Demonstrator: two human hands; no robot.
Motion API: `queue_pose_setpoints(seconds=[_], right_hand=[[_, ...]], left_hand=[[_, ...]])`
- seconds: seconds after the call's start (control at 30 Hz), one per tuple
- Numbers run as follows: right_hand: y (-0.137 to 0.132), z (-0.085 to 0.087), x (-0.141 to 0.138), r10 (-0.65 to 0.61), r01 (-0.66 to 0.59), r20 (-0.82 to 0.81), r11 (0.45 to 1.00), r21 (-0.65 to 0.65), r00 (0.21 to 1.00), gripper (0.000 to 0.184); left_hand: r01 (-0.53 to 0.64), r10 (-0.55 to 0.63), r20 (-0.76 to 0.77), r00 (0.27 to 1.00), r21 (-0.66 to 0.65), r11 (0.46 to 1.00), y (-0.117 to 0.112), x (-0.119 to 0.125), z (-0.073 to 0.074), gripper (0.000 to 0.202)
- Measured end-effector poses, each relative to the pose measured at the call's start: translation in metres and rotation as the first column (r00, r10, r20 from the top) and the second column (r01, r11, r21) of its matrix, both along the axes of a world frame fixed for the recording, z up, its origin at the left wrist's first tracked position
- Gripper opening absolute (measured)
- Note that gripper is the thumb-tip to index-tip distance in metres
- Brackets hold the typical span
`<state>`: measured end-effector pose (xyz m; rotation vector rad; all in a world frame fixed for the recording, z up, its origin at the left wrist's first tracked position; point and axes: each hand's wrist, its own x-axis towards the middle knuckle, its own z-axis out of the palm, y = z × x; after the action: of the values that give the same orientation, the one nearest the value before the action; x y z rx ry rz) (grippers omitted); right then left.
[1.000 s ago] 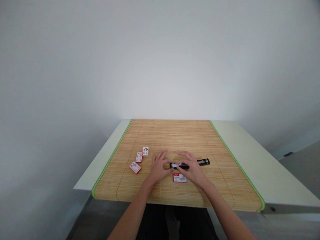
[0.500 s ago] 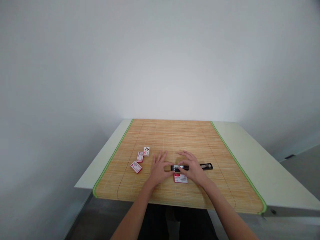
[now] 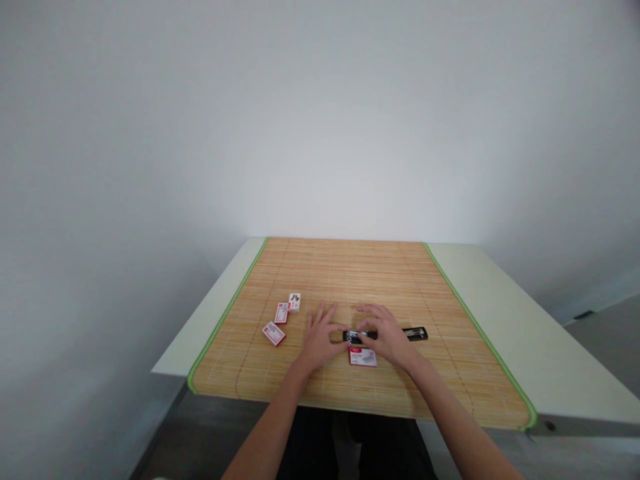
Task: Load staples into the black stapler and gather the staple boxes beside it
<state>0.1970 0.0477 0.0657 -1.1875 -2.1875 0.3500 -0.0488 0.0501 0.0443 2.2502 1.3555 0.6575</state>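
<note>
While the black stapler (image 3: 416, 334) lies left-to-right at lower centre, the left hand (image 3: 317, 340) pinches its left end, the right hand (image 3: 389, 339) pinching just rightward.

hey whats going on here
A person is working with both bare hands on a black stapler that lies opened out on a bamboo mat. The left hand holds its left end between thumb and forefinger, and the right hand is at its middle; whether those fingers pinch something small is unclear. One staple box lies just in front of the stapler, and three small boxes lie off to the left.
</note>
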Motion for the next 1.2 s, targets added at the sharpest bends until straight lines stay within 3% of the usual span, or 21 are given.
queue_pose_setpoints(seconds=[0.33,0.6,1.2], right_hand=[[-0.004,-0.002,-0.011,-0.012,0.013,-0.012,0.999,0.036,1.000,0.021],[-0.005,-0.005,-0.022,-0.024,0.025,-0.041,1.000,0.019,0.999,0.004],[-0.011,-0.007,-0.030,0.013,-0.012,-0.080,1.000,0.023,0.997,0.012]], left_hand=[[0.001,-0.001,0.004,1.000,0.010,1.000,0.000,-0.001,-0.002,0.038],[0.000,0.000,0.002,1.000,0.017,1.000,0.001,-0.001,-0.005,0.036],[0.002,-0.002,0.007,1.000,-0.011,1.000,-0.001,0.001,0.002,0.039]])
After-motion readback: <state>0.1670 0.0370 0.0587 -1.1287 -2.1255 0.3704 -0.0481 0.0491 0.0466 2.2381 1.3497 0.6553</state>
